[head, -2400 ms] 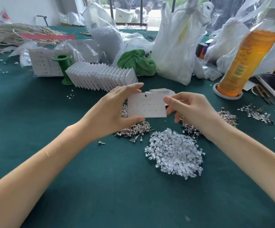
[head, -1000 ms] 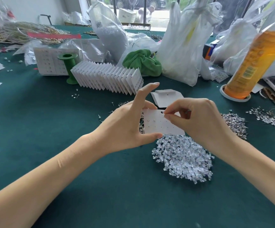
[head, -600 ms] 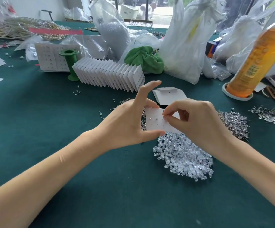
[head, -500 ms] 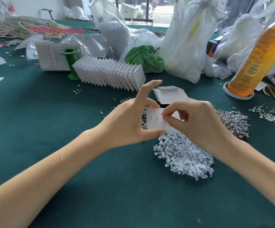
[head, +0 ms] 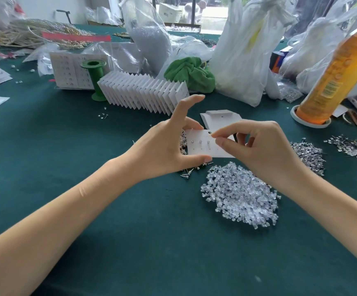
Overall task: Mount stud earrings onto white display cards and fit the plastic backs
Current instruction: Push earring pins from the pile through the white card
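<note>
My left hand holds a white display card by its left edge, thumb below, forefinger raised free. Three small studs sit in the card's top row. My right hand pinches at the card's upper right with thumb and forefinger; whether a stud is between them is hidden. A heap of clear plastic backs lies just below the card. Loose stud earrings are piled to the right, and more studs peek out under my left hand.
A fanned row of filled cards stands behind, next to a green spool. Blank cards lie beyond my hands. An orange bottle leans at right. Plastic bags and a green cloth crowd the back.
The card has come down from higher up to just above the heap of backs. My right thumb and forefinger have shifted rightward along its top row, where three studs now show.
</note>
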`<state>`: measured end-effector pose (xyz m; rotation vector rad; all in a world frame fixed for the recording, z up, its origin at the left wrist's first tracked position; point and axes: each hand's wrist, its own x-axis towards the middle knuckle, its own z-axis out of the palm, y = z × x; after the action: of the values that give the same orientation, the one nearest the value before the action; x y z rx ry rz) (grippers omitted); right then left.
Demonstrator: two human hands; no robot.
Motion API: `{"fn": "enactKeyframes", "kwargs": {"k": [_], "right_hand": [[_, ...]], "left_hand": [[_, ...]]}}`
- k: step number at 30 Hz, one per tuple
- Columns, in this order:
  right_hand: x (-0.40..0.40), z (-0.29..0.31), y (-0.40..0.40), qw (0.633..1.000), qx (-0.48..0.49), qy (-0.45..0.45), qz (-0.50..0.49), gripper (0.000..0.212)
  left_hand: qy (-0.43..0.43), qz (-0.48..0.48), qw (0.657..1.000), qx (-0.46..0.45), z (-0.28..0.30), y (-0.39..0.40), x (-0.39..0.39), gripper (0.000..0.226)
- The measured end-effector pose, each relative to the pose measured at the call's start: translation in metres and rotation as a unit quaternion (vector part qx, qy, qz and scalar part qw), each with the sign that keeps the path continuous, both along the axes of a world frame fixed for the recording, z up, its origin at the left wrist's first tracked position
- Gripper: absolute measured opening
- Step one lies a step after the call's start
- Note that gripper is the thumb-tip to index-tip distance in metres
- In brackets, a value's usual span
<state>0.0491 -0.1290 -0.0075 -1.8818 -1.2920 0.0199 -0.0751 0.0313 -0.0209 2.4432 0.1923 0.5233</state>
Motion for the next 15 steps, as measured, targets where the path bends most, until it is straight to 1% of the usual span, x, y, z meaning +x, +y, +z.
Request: {"fn": "enactKeyframes", "kwargs": {"k": [3,6,7,9,11,15], "right_hand": [[-0.013,0.002,-0.002,0.999,-0.003,-0.010,0.038,0.004],[-0.024,-0.005,-0.001,0.997,-0.053,-0.042,0.036,0.016],[-0.026,-0.007,0.000,0.995,-0.074,-0.053,0.031,0.016],[-0.030,-0.010,0.003,0.990,-0.121,-0.064,0.033,0.011],[-0.033,-0.013,0.006,0.987,-0.145,-0.061,0.040,0.005],[-0.038,-0.016,0.010,0.983,-0.168,-0.069,0.028,0.009]], "left_hand": [[0.001,0.011,1.000,-0.001,0.000,0.007,0.001,0.099],[0.003,0.023,1.000,0.000,0.000,0.013,0.001,0.099],[0.004,0.027,1.000,0.002,0.000,0.014,0.001,0.098],[0.006,0.035,0.999,0.007,-0.001,0.016,0.001,0.098],[0.006,0.041,0.999,0.010,0.000,0.016,0.001,0.098],[0.011,0.037,0.999,0.018,-0.001,0.015,0.001,0.097]]}}
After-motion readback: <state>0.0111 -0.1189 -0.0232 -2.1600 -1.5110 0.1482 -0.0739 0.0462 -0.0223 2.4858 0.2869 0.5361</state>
